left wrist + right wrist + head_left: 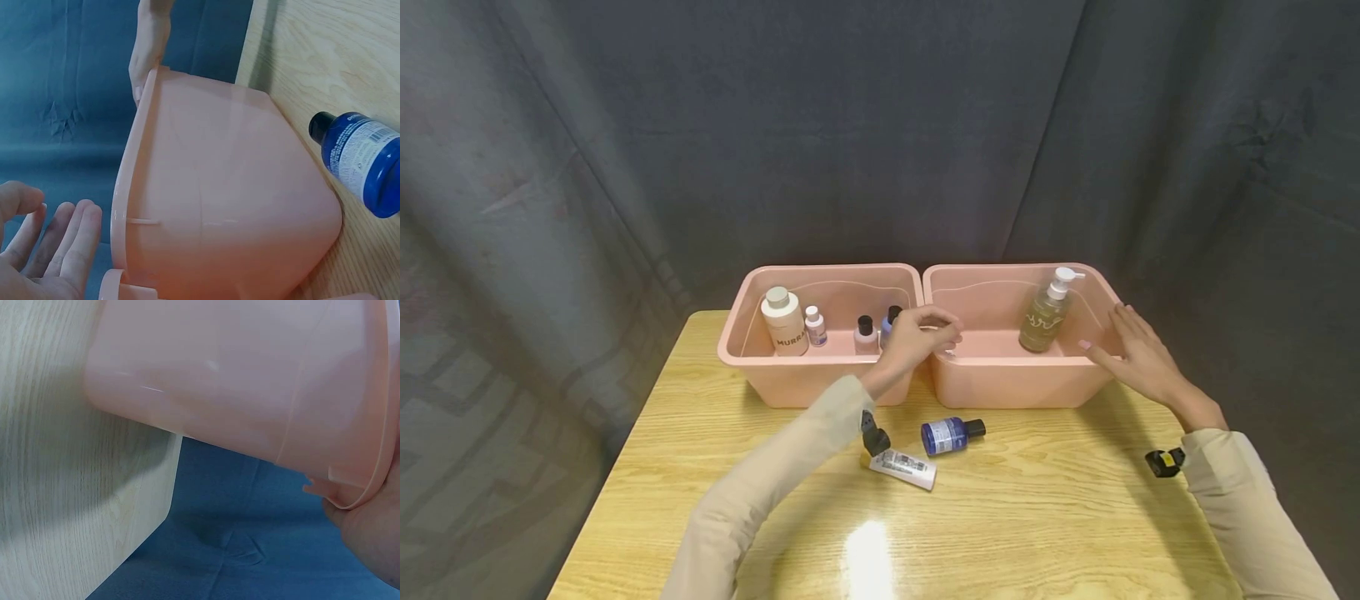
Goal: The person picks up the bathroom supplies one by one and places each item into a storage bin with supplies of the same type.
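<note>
Two pink plastic bins stand side by side on the wooden table. My left hand [925, 331] hovers over where their rims meet, its fingers loosely bent and holding nothing. In the left wrist view its fingers [75, 247] show beside the rim. My right hand [1142, 354] rests on the front right corner of the right bin [1011, 387], with fingers extended along the side rim and thumb over the front. Inside that bin a pump bottle [1042, 321] of greenish liquid leans slightly. The left bin [820, 385] holds several bottles, including a large white one [785, 323].
A blue bottle with a black cap [945, 436] lies on the table before the bins. Close by is a white tube [904, 468], partly behind the left wrist's camera. In the left bin are a small white bottle [816, 327] and two black-capped bottles. A dark curtain hangs behind.
</note>
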Available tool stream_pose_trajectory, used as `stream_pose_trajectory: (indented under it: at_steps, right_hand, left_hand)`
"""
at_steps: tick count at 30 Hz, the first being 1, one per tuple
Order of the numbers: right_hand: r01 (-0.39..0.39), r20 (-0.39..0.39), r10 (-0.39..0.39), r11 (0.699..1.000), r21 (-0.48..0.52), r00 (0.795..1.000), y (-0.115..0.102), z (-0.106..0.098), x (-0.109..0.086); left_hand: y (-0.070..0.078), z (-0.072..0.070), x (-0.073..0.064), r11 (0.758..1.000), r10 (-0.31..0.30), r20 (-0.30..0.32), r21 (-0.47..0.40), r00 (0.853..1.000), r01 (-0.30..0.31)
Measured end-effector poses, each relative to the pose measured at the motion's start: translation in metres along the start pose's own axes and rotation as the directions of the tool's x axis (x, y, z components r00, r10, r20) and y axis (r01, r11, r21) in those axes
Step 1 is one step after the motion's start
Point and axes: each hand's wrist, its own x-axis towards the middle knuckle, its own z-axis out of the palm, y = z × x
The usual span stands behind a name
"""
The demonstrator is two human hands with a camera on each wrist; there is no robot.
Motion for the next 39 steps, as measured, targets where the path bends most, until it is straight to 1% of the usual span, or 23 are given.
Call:
stream_pose_trajectory:
  at_steps: [6,10,12,15,18,21,22,29,35,39]
  right_hand:
    - [-0.007,0.006,0.007,1.000,0.002,1.000,0.000,0.000,0.000]
    - [0.001,0.001,-0.001,1.000,-0.002,1.000,0.000,0.000,0.000]
    - [0.004,-0.002,-0.004,1.000,-0.004,1.000,0.000,0.000,0.000]
    - [0.006,-0.003,-0.006,1.000,-0.004,1.000,0.001,0.000,0.001]
    - [-0.003,0.004,0.003,1.000,-0.001,1.000,0.000,0.000,0.001]
    - [-0.008,0.007,0.008,1.000,0.001,1.000,0.000,0.000,0.001]
    - [-0.008,0.006,0.008,1.000,0.000,1.000,0.000,0.000,0.001]
    - [-0.006,0.004,0.006,1.000,-0.009,1.000,0.001,-0.001,0.001]
    - [-0.022,0.013,0.022,1.000,-0.006,1.000,0.000,-0.001,0.000]
    - [-0.023,0.016,0.023,1.000,0.000,1.000,0.000,0.000,0.000]
  left_hand:
    - [-0.002,0.003,-0.007,0.999,0.022,0.010,0.035,1.000,-0.022]
    - [-0.005,0.005,-0.013,0.996,0.035,0.016,0.080,0.999,-0.036]
    - [-0.005,0.005,-0.016,0.992,0.056,0.016,0.114,0.998,-0.057]
    - [-0.005,0.007,-0.020,0.973,0.120,0.020,0.194,0.993,-0.121]
    - [-0.005,0.008,-0.022,0.943,0.188,0.047,0.271,0.981,-0.193]
    - [-0.006,0.009,-0.025,0.918,0.224,0.077,0.317,0.971,-0.237]
    - [-0.006,0.009,-0.025,0.914,0.229,0.083,0.324,0.970,-0.244]
    - [-0.011,0.010,-0.032,0.909,0.224,0.139,0.327,0.965,-0.258]
    - [-0.017,0.010,-0.038,0.884,0.234,0.177,0.370,0.956,-0.285]
    - [-0.022,0.010,-0.042,0.881,0.219,0.195,0.382,0.956,-0.279]
